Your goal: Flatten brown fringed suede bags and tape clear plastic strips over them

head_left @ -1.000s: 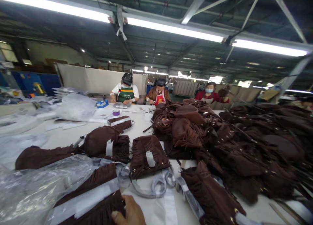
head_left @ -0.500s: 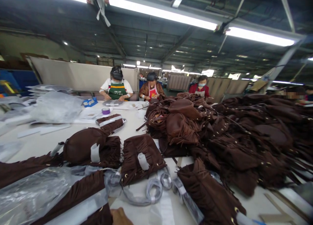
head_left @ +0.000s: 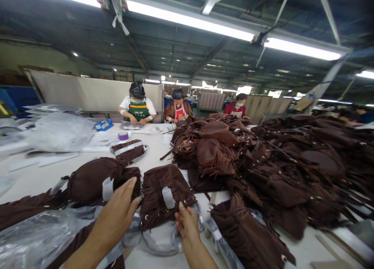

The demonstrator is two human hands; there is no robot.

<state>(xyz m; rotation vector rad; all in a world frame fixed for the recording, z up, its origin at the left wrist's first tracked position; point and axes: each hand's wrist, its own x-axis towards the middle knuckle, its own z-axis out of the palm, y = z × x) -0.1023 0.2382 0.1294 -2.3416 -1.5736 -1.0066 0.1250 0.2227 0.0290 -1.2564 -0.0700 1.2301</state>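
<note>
A brown fringed bag with a white wrap on its front lies on the table between my hands. My left hand is at its left, thumb and fingers apart, holding nothing, over the edge of a rounded brown bag. My right hand is by the lower right corner of the fringed bag, fingers loosely curled and apart, with nothing seen in it. A strap in clear plastic loops below that bag. Another fringed bag lies to the right of my right hand.
A large heap of brown bags covers the right side. Plastic film lies front left, white sheets behind. Purple tape sits near a small wrapped bag. Three people work across the white table.
Both hands have come into view from below, reaching toward the middle fringed bag; earlier only part of one showed at the bottom edge. The view has shifted slightly.
</note>
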